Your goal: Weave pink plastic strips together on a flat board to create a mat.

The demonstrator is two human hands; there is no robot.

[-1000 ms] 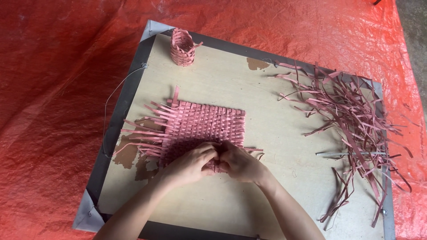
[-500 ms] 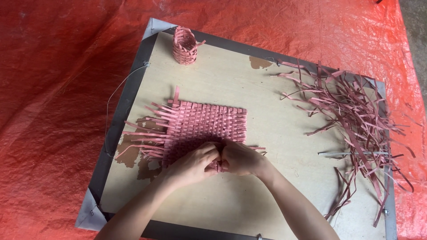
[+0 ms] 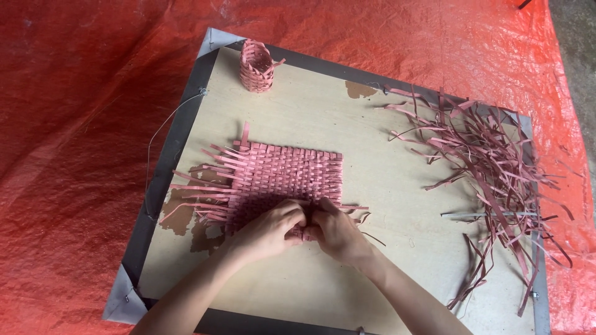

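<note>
- Little has been shifted since the earlier frames: both hands are kept pressed together at the mat's near edge, and only the camera view has slid slightly.
- At the 6 o'clock edge of the woven mat (image 3: 282, 177), the fingers of the left hand (image 3: 268, 231) are curled narrow and a strip end is pinched against the weave.
- The right hand (image 3: 335, 232) is closed the same way, its knuckles touching those of the left; the pinched strip itself is hidden by the fingers.
- The mat is made of flat pink strips, plaited over and under into a rough square, and is laid flat near the board's middle.
- Loose, uneven strip ends are left fanned out at the mat's 9 o'clock side, and a few thin ends are seen trailing at 4 o'clock.
- A small woven basket (image 3: 256, 66), round and open-topped, is stood upright at 12 o'clock from the mat, well apart; whether anything is inside cannot be told.
- A tangled pile of loose strips (image 3: 490, 180), darker and curling, is spread at 3 o'clock, reaching the board's right edge.
- Pale, smooth wood is shown by the board (image 3: 397, 273), chipped brown in patches and framed by a grey metal rim; bare surface is left between mat and pile, and toward 6 o'clock.
- A crinkled red tarpaulin (image 3: 81, 124) is spread beneath the board on all sides.
</note>
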